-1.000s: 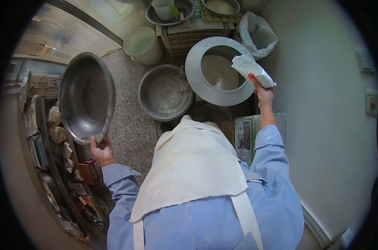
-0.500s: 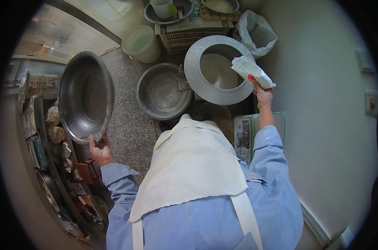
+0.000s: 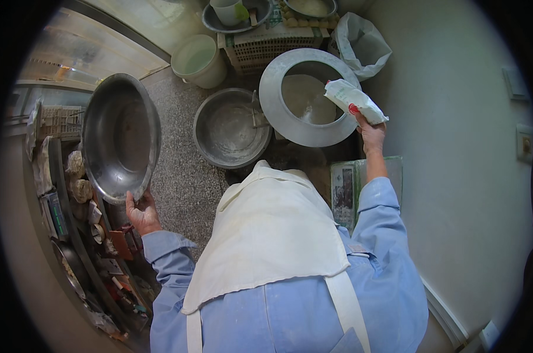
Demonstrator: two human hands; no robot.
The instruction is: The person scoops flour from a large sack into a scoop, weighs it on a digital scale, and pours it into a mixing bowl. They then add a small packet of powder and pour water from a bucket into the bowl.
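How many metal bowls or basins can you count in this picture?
3: one bowl tilted up in the left hand, one basin on the floor, one dark basin at the top edge. Others may be hidden.

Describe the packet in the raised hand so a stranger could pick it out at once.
Find the wide round metal vessel with the broad flat rim by the pale wall. Just over its right edge, the right hand holds up a white plastic packet. It is soft, crumpled and marked with red and green, unlike the hard grey metal bowls nearby.
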